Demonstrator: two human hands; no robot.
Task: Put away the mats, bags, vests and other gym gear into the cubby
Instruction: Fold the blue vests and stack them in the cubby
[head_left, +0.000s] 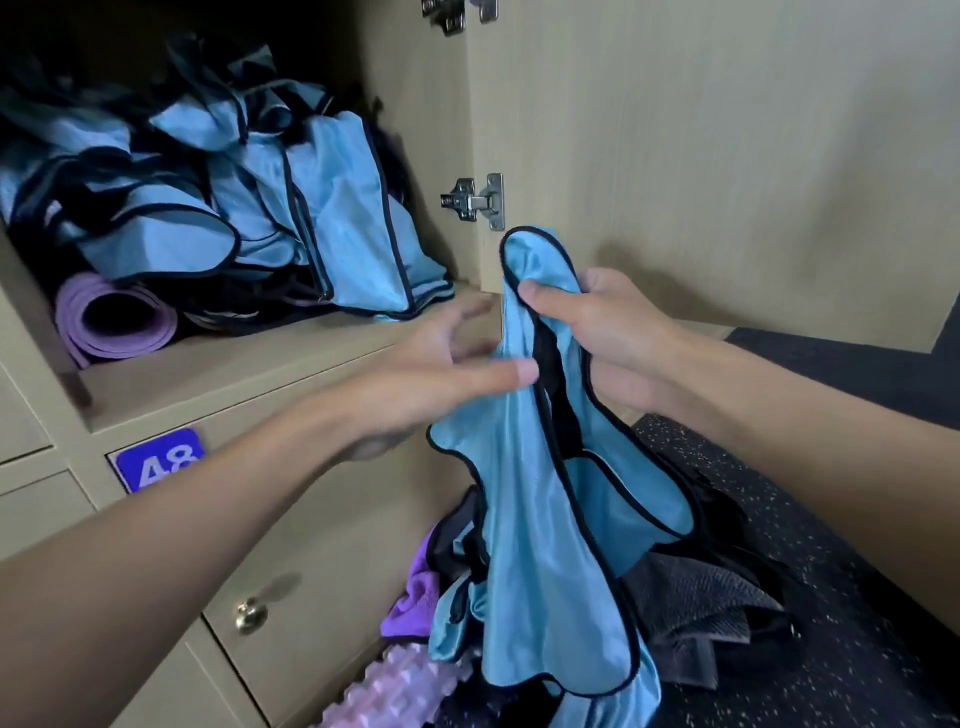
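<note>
Right hand (587, 322) grasps the blue vest (530, 519); left hand (441, 369), fingers relaxed, touches it. Cubby (234, 374) holds piled vests (311, 208), one rolled mat (114, 322).

Cubby shelf (291, 364): vest pile (332, 208) fills back & left, rolled mat (111, 325) blocks front-left corner. Bare strip runs whole front edge, narrow near front-right corner. Open door (701, 156) w/ hinge (475, 200) walls right edge.
</note>
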